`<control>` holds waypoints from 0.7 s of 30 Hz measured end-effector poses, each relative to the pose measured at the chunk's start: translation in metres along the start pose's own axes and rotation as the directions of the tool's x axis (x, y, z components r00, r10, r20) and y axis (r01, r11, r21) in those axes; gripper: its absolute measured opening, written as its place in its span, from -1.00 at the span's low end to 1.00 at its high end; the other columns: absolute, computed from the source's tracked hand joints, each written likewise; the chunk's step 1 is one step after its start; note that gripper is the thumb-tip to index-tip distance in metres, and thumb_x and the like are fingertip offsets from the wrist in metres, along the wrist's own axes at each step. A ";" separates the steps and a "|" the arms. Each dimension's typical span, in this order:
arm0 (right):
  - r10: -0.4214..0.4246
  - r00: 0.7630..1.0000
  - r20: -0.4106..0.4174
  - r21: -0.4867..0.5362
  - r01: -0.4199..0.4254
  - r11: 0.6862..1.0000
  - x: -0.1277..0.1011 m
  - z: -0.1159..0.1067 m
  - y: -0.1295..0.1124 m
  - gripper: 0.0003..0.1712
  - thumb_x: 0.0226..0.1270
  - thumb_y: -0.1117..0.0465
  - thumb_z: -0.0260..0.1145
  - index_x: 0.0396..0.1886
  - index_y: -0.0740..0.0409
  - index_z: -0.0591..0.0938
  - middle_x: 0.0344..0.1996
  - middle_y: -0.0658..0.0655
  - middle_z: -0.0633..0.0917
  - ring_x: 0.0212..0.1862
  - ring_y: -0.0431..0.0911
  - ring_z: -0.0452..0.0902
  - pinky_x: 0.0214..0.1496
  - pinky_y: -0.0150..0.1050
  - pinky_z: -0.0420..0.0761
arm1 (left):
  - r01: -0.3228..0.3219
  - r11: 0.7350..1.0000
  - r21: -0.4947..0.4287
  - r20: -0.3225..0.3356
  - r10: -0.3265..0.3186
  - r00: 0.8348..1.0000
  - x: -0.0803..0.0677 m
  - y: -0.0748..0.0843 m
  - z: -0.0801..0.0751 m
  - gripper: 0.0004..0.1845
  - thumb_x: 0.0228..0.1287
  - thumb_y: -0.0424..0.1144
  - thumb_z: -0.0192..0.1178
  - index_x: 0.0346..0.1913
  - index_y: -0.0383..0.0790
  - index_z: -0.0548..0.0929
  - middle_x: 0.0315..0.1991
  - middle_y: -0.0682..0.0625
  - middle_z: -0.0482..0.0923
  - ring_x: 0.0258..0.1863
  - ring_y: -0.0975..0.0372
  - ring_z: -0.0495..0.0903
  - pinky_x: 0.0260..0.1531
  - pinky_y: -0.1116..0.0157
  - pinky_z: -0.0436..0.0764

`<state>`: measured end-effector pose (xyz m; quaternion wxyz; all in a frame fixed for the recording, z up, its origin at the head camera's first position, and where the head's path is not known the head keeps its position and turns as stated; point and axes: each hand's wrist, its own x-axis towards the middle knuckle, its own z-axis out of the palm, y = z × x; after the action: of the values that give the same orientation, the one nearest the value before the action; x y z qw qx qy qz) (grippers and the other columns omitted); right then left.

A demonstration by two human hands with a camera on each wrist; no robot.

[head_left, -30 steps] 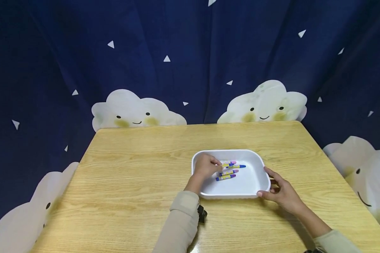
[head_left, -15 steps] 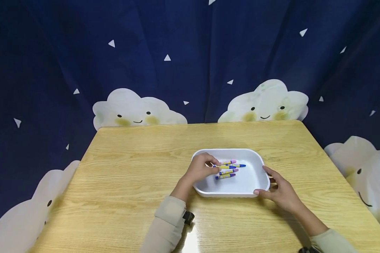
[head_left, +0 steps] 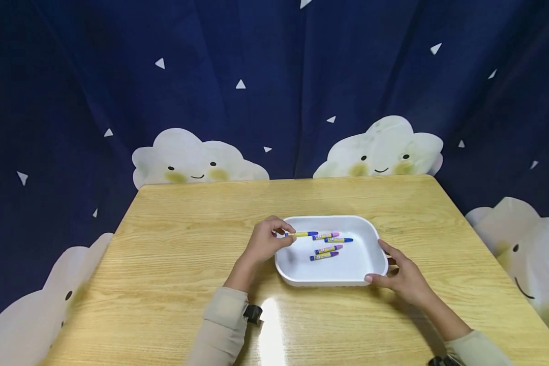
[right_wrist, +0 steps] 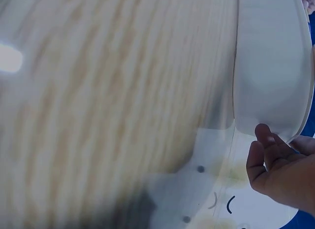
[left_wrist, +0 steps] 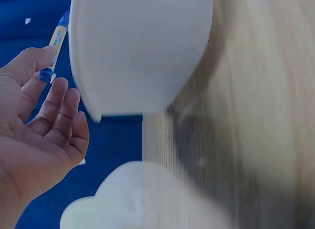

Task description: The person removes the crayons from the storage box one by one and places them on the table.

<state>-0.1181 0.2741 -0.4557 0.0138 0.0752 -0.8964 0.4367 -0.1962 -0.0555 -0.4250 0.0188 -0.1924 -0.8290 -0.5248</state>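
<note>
Pinching one crayon [head_left: 302, 234], left hand [head_left: 263, 243]; right hand [head_left: 404, 278], spread, steadies tray [head_left: 347, 272] holding four crayons [head_left: 328, 245].

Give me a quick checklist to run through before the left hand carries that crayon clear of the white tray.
1. Left hand pinches the blue-tipped, yellow-labelled crayon: ok.
2. Crayon lifted off the floor of the white plastic tray: ok, it crosses the left rim.
3. Right hand steadies the tray's right side: ok.
4. Four other crayons lie inside the tray: ok.
5. Bare light wooden table left of the tray: ok.
6. Firmness of the grip: cannot tell.
</note>
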 end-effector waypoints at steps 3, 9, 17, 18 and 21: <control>-0.001 1.000 -0.002 0.005 0.001 1.000 0.000 0.001 0.002 0.08 -0.12 0.13 0.56 0.36 0.37 0.19 0.06 0.36 0.44 -0.16 0.09 0.47 -0.34 -0.35 0.51 | 0.041 0.999 -0.016 -0.016 -0.041 0.999 -0.002 -0.007 -0.010 -0.91 0.03 -0.35 0.36 -0.34 -0.19 0.72 -0.29 0.04 0.52 -0.29 0.15 0.53 -0.31 0.25 0.51; 0.005 1.000 -0.001 0.012 -0.005 1.000 0.000 0.000 0.005 0.08 -0.13 0.15 0.57 0.36 0.36 0.20 0.04 0.36 0.45 -0.17 0.09 0.47 -0.35 -0.34 0.51 | 0.101 0.994 -0.052 -0.072 -0.105 0.992 -0.005 -0.018 -0.026 -0.89 0.03 -0.39 0.36 -0.33 -0.19 0.72 -0.26 -0.01 0.50 -0.28 0.11 0.55 -0.35 0.22 0.55; 0.022 1.000 0.009 0.031 -0.022 0.999 -0.001 -0.001 0.003 0.08 -0.11 0.15 0.56 0.38 0.32 0.18 0.06 0.35 0.45 -0.15 0.09 0.46 -0.33 -0.36 0.51 | 0.152 0.988 -0.025 -0.106 -0.153 0.982 -0.013 -0.035 -0.041 -0.90 0.06 -0.38 0.35 -0.33 -0.19 0.69 -0.25 -0.04 0.51 -0.28 0.10 0.54 -0.33 0.20 0.54; 0.025 1.000 0.012 0.037 -0.025 0.999 -0.001 -0.001 0.002 0.08 -0.10 0.15 0.56 0.38 0.32 0.18 0.05 0.35 0.45 -0.15 0.09 0.46 -0.33 -0.36 0.50 | 0.153 0.988 -0.021 -0.105 -0.154 0.982 -0.014 -0.038 -0.043 -0.90 0.07 -0.37 0.35 -0.32 -0.19 0.69 -0.25 -0.05 0.51 -0.28 0.10 0.53 -0.32 0.20 0.54; 0.029 1.000 0.011 0.038 -0.029 0.999 -0.001 -0.001 0.002 0.09 -0.10 0.14 0.56 0.39 0.31 0.17 0.04 0.35 0.45 -0.15 0.09 0.45 -0.34 -0.35 0.49 | 0.168 0.985 -0.027 -0.097 -0.170 0.981 -0.013 -0.045 -0.048 -0.91 0.09 -0.37 0.34 -0.31 -0.21 0.68 -0.24 -0.06 0.50 -0.27 0.10 0.53 -0.31 0.20 0.53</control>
<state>-0.1174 0.2762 -0.4566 0.0013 0.0648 -0.8890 0.4534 -0.2080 -0.1186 -0.4456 0.0134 -0.0954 -0.8356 -0.5409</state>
